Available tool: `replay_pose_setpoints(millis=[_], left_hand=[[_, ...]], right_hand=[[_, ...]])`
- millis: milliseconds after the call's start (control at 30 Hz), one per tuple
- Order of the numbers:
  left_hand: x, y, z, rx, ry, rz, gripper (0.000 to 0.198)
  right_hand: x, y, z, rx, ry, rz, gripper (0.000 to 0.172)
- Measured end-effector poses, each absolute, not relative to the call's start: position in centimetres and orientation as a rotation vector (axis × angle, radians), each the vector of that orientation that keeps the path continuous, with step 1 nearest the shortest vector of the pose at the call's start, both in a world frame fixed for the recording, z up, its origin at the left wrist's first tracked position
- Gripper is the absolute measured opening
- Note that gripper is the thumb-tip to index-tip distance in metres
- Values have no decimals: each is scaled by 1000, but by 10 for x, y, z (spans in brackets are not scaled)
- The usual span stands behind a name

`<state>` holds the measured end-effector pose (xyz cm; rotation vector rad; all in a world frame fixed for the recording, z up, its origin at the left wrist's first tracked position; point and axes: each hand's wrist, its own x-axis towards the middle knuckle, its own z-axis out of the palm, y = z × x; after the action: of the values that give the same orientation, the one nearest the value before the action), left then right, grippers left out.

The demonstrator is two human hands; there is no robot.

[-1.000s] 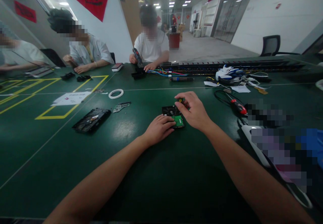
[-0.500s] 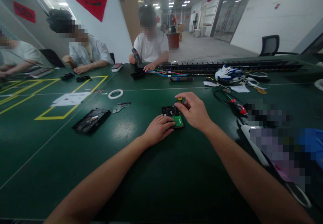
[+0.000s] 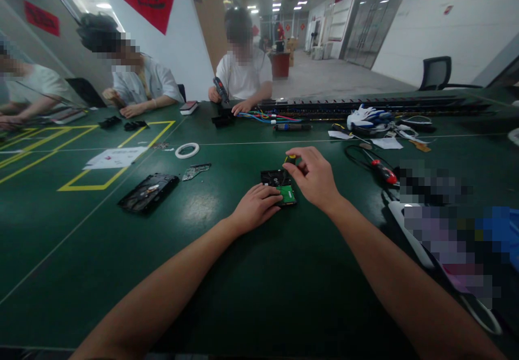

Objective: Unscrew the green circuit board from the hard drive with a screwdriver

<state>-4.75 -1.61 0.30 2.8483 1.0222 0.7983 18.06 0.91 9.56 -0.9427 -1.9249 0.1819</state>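
A hard drive (image 3: pixel 288 194) with a green circuit board lies on the green table in front of me. My left hand (image 3: pixel 259 202) rests over its left side, fingers across the board, holding it against the tabletop. Above the drive's upper right, my right hand (image 3: pixel 312 175) pinches a small screwdriver (image 3: pixel 291 159) with a black and yellow handle. The screwdriver stands roughly upright, its shaft pointing down at the drive. Whether the tip sits in a screw is too small to tell.
Left of the drive lie another black drive casing (image 3: pixel 148 193), a loose circuit board (image 3: pixel 197 171) and a white tape roll (image 3: pixel 187 151). On the right are a red-handled screwdriver (image 3: pixel 383 171) and gloves (image 3: pixel 366 117). Across the table a person (image 3: pixel 245 76) holds a power screwdriver (image 3: pixel 221 90).
The screwdriver's handle shows slightly more between my right fingers, which have shifted a little. My left hand and the hard drive stay in place. The whole view has drifted very slightly.
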Motion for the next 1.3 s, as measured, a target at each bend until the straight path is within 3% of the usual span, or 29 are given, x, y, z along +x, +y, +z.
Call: replay_pose_setpoints(millis=[233,400,733,1067,1300], left_hand=[[-47,-17,4,2826,1019,805,31],[-48,-16,3,2832,1024,793,31],[-49,-14,-2,2855,1012,822,30],[-48,-15,2,2851,1002,834,30],[-47,-16,4,2836,1007,844,29]], right_hand=[[181,10,96,-1023,-1862,178,30],[183,12,97,-987,-1928,173,18],[180,7,100,-878,-2032,298,35],[178,9,99,-850,-1970,244,15],[177,7,94,-891,-1932,590,27]])
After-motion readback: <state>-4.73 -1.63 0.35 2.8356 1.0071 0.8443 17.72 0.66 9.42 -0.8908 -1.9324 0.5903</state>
